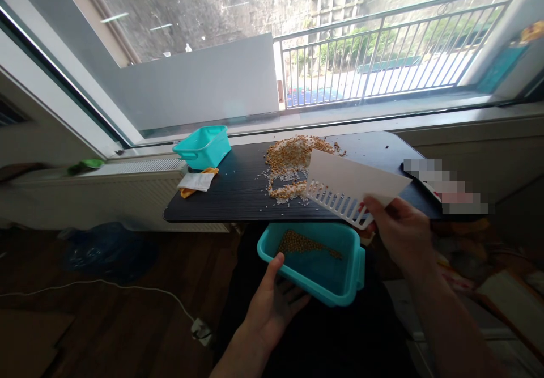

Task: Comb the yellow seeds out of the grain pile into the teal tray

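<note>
right hand (399, 233) grips white slotted scoop (348, 182), long axis 10-to-4 o'clock, slots facing 7 o'clock; left hand (272, 304) cups teal bin (338, 296) holding yellow grain (304, 245).

The bench (229, 196) is finished in black with a fine lined grain. The grain pile (293, 160) is coloured yellow-orange, flecked with white. The slotted scoop (352, 188) is plain white. The near tub (335, 294) and the far tub (203, 145) are moulded in teal. The packet (196, 181) is coloured white, edged with orange.
</note>
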Tool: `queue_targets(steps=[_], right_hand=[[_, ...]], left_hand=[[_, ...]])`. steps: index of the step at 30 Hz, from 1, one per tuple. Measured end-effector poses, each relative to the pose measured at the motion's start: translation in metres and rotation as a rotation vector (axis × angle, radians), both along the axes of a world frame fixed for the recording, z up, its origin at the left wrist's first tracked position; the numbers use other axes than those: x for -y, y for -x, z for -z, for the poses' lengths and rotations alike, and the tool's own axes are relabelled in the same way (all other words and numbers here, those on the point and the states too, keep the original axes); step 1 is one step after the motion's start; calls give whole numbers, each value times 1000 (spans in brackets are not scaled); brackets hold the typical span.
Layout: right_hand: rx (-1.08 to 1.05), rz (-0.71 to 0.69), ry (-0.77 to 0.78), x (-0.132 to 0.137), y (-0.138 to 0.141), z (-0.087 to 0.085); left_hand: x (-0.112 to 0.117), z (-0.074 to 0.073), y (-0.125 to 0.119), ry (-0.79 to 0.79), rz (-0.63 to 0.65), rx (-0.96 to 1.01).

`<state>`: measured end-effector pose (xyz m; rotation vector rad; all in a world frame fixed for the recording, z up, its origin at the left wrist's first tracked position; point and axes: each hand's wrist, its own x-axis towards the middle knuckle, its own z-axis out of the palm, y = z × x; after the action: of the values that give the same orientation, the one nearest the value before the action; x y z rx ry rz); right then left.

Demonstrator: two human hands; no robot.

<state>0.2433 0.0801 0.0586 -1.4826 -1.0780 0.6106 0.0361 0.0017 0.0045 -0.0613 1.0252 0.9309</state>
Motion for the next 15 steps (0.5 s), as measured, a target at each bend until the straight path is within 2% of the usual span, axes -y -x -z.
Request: queue_targets(steps=[3, 6, 15], right_hand=[[-93, -43, 36, 1, 14, 1], [-111, -29, 58, 1, 16, 5], [120, 143, 14, -6, -19, 12]], left_hand=[[0, 2, 0, 1, 1, 2], [1, 1, 0, 1, 2, 5], [-1, 0, -5, 4, -9, 5]])
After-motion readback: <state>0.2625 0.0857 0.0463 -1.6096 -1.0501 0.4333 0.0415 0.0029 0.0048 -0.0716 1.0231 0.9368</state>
